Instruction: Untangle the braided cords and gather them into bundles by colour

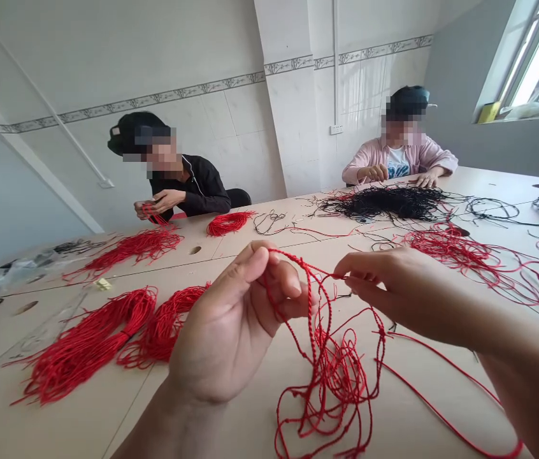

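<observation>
A knotted red cord (310,299) is stretched between my two hands above the table. My left hand (236,325) pinches one part of it between thumb and forefinger, palm turned up and the other fingers curled. To the right, my right hand (388,277) pinches another part with its fingertips. Twisted strands and loops hang from the cord between the hands. Under them lies a tangle of red cords (343,376), some with small knots. Where the hanging strands end among that tangle, I cannot tell.
Bundles of red cord (92,347) lie left of my hands on the pale table (231,414). Beyond my right hand are loose red cords (460,252) and a heap of black cords (394,203). Two people sit opposite; one person's hands (159,204) hold red cords.
</observation>
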